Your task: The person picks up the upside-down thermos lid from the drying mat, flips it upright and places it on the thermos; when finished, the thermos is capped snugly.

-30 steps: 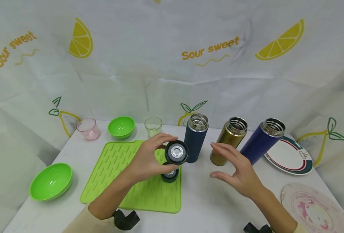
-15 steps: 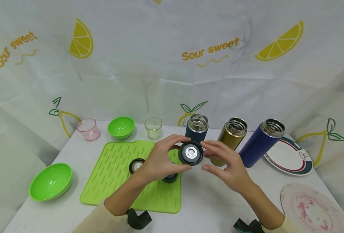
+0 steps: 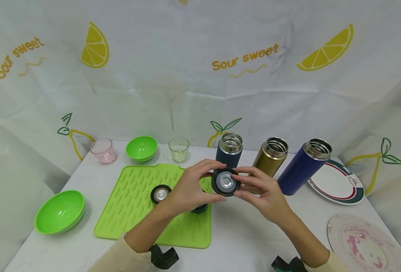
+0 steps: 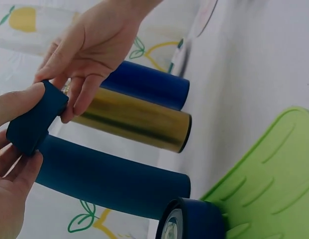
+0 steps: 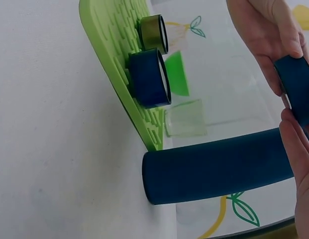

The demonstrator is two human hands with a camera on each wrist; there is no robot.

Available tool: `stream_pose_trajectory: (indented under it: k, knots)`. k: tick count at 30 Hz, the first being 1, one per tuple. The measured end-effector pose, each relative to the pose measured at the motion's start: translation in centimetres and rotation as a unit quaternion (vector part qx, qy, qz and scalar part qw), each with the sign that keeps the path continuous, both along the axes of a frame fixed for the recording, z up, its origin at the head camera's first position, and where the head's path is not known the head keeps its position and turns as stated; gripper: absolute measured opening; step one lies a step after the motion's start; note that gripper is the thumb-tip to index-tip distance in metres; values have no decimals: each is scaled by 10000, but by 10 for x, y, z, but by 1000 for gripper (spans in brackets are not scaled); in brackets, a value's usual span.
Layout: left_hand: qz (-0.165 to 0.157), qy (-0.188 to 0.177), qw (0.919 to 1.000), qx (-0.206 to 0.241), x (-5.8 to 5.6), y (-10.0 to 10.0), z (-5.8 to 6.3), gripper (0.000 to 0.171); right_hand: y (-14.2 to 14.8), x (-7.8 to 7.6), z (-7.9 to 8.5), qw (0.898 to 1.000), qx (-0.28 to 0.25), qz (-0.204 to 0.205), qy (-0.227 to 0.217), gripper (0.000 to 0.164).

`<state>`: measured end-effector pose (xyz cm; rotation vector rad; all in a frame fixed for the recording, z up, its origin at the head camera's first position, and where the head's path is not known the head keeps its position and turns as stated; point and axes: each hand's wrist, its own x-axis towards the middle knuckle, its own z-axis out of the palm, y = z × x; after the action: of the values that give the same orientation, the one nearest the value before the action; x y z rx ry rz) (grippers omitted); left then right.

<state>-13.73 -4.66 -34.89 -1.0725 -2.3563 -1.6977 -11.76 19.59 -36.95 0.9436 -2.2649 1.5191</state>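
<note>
Up over the mat's right edge, my left hand [image 3: 192, 187] pinches a dark teal bottle lid [image 3: 225, 182] between thumb and fingers, its grey, metal-centred underside facing me. From the other side my right hand [image 3: 263, 190] holds the rim, a fingertip on the underside and the thumb at the lower edge. In the left wrist view the lid [image 4: 37, 119] shows its smooth teal side. Behind it an open teal bottle [image 3: 229, 153] stands upright, partly covered by the hands. An open gold bottle [image 3: 270, 158] and an open blue bottle [image 3: 302, 168] stand to its right.
On the green mat [image 3: 129, 200] lie a gold lid [image 5: 153, 35] and a blue lid [image 5: 149, 78]. Two green bowls [image 3: 59, 212], a pink glass [image 3: 103, 151] and a clear glass [image 3: 178, 149] stand left and behind. Two plates [image 3: 336, 183] lie at the right.
My left hand has carried the teal lid rightward, off the mat's middle, uncovering the gold lid. The right hand has moved left and its fingers now hold the lid's rim.
</note>
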Motion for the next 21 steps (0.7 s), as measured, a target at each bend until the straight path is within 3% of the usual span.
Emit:
stream_pose_trajectory:
  k: [4, 12, 21]
  knots:
    - [-16, -152, 9999, 7, 0, -1, 1, 63, 1, 1, 0, 10000, -46, 24, 58, 44]
    - [479, -1199, 9916, 34, 0, -3, 6, 34, 1, 2, 3, 9998, -110, -34, 189, 49]
    - [517, -1304, 9901, 54, 1, -3, 9, 29, 2, 3, 2, 10000, -53, 9, 65, 43]
